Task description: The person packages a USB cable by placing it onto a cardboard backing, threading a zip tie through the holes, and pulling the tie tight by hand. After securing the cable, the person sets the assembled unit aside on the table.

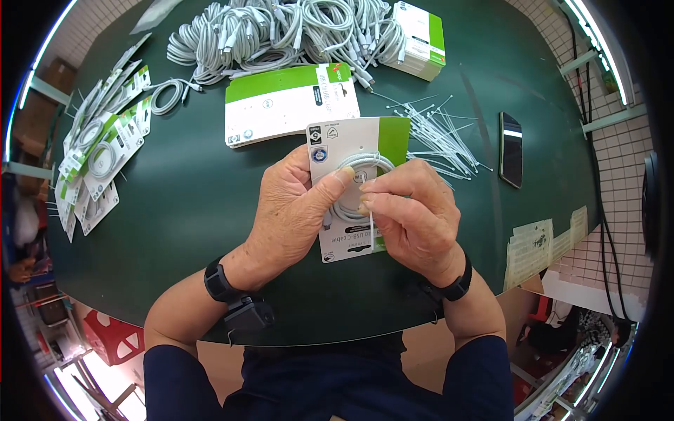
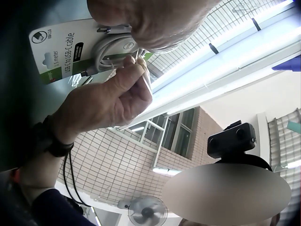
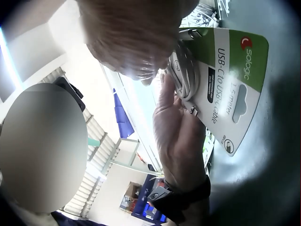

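Note:
My left hand [image 1: 291, 214] grips a white and green packaging card [image 1: 358, 133], its thumb pressing a coiled white USB-C cable [image 1: 342, 212] flat against the printed face. In front of the coil, the thumb and forefinger of my right hand [image 1: 421, 221] pinch a thin white cable tie [image 1: 371, 235], whose tail hangs down over the card. The right wrist view shows the card [image 3: 244, 84] with its hanging slot, and the cable coil [image 3: 188, 77] beside the left thumb. In the left wrist view the right fingertips meet at the edge of the coil [image 2: 101, 52].
Behind the hands lie a stack of cards [image 1: 281, 105] and a heap of coiled cables [image 1: 302, 31]. Another card stack [image 1: 420, 42] stands back right. Loose cable ties [image 1: 442, 144] and a phone [image 1: 511, 149] lie right. Carded cables [image 1: 102, 158] pile up left, near one loose coil [image 1: 166, 98].

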Action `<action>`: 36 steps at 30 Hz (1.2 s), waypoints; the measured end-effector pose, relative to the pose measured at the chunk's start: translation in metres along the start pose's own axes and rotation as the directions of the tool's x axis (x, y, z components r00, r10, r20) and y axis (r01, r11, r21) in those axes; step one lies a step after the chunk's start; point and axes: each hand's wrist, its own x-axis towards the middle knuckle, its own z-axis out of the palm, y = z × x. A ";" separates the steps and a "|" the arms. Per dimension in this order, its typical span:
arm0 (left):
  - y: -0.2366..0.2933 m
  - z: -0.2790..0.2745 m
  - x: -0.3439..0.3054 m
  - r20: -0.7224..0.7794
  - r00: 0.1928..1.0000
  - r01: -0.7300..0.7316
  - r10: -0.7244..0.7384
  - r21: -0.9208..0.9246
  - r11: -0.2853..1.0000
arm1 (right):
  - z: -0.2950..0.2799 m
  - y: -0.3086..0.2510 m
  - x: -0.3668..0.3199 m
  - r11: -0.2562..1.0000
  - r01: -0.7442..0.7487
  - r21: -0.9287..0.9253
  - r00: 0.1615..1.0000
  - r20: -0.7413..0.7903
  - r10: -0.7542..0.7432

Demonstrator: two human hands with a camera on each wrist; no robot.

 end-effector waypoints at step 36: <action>-0.013 0.004 -0.004 0.035 0.999 -0.003 0.000 0.087 0.996 | -0.006 0.012 0.006 0.986 -0.053 -0.157 0.994 -0.099 0.037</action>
